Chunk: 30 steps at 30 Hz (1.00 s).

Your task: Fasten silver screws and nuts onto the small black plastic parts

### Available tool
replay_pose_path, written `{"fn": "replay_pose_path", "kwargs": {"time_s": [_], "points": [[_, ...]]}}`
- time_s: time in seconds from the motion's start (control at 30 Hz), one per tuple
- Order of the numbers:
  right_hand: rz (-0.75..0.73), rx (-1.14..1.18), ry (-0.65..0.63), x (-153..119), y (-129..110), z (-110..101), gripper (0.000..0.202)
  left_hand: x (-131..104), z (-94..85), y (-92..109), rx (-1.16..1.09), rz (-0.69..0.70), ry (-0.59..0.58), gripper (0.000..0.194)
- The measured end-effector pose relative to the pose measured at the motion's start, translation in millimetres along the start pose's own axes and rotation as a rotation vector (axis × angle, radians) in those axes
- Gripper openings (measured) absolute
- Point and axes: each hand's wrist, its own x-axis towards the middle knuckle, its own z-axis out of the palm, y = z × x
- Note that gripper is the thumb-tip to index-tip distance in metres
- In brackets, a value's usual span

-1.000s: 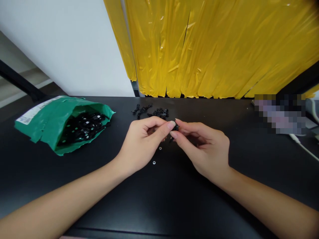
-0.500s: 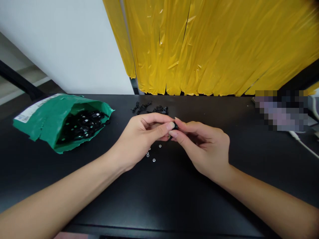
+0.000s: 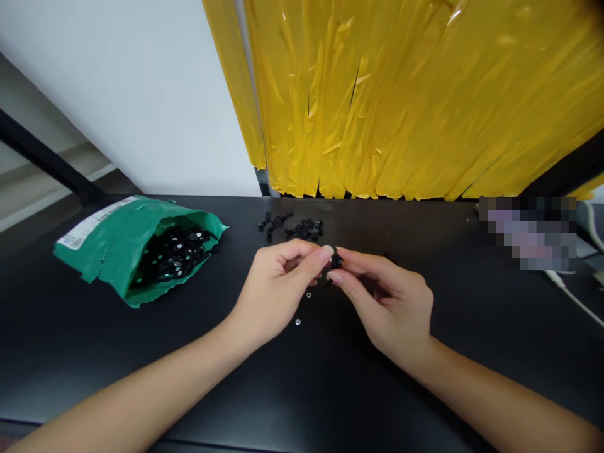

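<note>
Between the fingertips of both hands is a small black part [image 3: 336,259], partly covered by them. My left hand [image 3: 283,283] pinches it from the left with thumb and fingers. From the right, my right hand [image 3: 387,286] grips the same part between thumb and index finger. Below the hands, a small silver ring [image 3: 297,322] lies on the black table [image 3: 264,396], with another ring [image 3: 308,295] close to my left hand. Behind my left hand is a loose pile of black parts [image 3: 306,228].
An open green bag [image 3: 108,242] full of black pieces with silvery spots lies on the left. A blurred-out object [image 3: 528,236] and a white cable [image 3: 578,299] are at the right. Yellow plastic sheeting [image 3: 377,100] hangs behind the table.
The whole view has shifted, so the table and bag appear lower. My left thumb has moved up along the black part, and more of that part shows between the hands.
</note>
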Motion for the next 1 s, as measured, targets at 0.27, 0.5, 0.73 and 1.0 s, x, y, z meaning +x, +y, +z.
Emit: {"fn": "replay_pose_path", "kwargs": {"time_s": [0.27, 0.5, 0.73, 1.0], "points": [[-0.015, -0.002, 0.015, 0.2, -3.8, 2.8, 0.036, -4.3, 0.1, 0.0, 0.112, 0.044, -0.004, 0.024], [0.003, 0.018, -0.020, 1.0, -4.7, 3.1, 0.033, -4.4, 0.3, -4.1, 0.008, -0.056, -0.025, 0.019], [0.039, 0.027, -0.014, 0.1, -4.6, 2.9, 0.032, -3.4, 0.1, 0.8, -0.185, -0.097, -0.059, 0.011], [0.007, 0.040, 0.001, 6.0, -4.9, -3.5, 0.056, -4.7, 1.3, 8.5, -0.332, -0.199, -0.061, 0.015]]}}
